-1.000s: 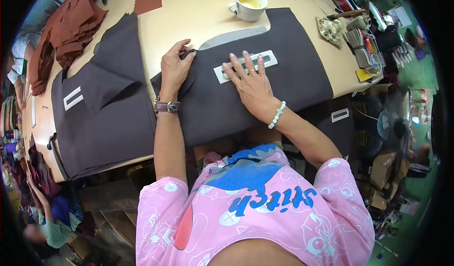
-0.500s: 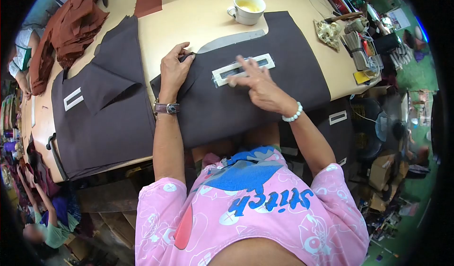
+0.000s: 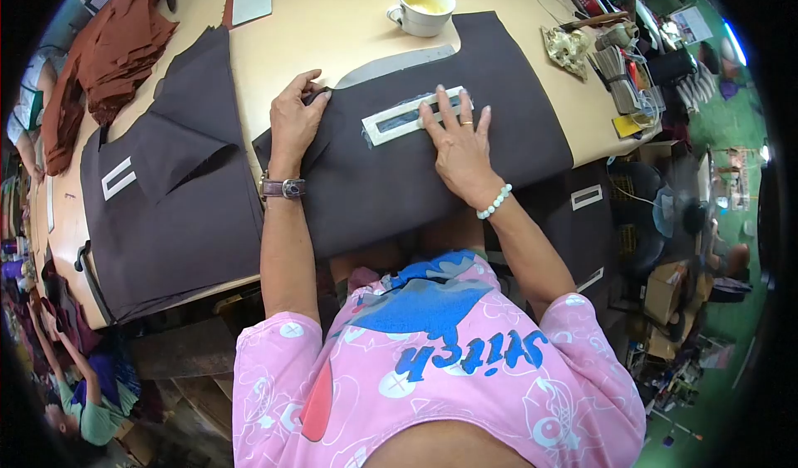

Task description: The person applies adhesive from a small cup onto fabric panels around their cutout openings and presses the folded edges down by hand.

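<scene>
Dark fabric [image 3: 374, 194] lies over the table edge in front of me. My left hand [image 3: 295, 123] pinches a folded edge of it, thumb and fingers together. A white rectangular frame [image 3: 386, 131] with a long slot lies on the fabric. My right hand [image 3: 461, 144] rests with spread fingers on the frame's right end. Beyond the fabric's curved edge shows a grey strip [image 3: 391, 65]. To the left is another dark fabric stack [image 3: 179, 235] with a white slotted piece [image 3: 119, 178] on it.
A white cup [image 3: 424, 11] of yellow liquid stands beyond the fabric. Rust-coloured fabric [image 3: 125, 52] is heaped at the far left. Bundled items and a yellow block [image 3: 626, 125] sit at the table's right side. Other people are at the left edge, one in a green top [image 3: 96, 418].
My right hand lifted off the frame, then came down again with its fingers nearer the right end. The left hand keeps its pinch. Pale strips now show over the rust pieces at the top.
</scene>
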